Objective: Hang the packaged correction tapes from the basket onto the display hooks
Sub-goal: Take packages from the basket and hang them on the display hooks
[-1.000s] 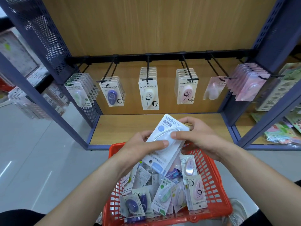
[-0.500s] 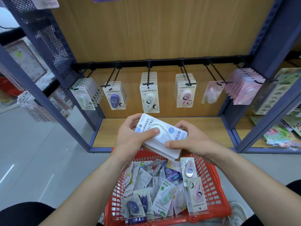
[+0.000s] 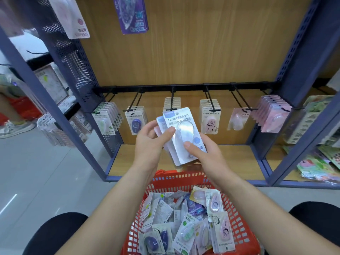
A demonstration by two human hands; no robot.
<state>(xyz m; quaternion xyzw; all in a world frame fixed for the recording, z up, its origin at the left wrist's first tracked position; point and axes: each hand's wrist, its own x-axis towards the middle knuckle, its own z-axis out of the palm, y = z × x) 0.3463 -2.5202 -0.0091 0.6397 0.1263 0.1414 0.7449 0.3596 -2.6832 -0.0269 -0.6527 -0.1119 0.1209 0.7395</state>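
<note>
White packets [image 3: 182, 135] gripped between both hands.

floor [image 3: 36, 172]: glossy grey tile | shelving frame [image 3: 55, 100]: blue metal | back panel [image 3: 202, 43]: wood

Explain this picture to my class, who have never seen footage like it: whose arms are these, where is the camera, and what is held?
The camera sits on a person's head, looking forward and down, so the arms are the wearer's own. The left hand and right hand together hold a small stack of white packaged correction tapes above a red basket full of more packs. Behind stands a shop shelf: a black rail with display hooks, most already carrying rows of packs. No machine is involved; each grip is simply bare fingers.
</note>
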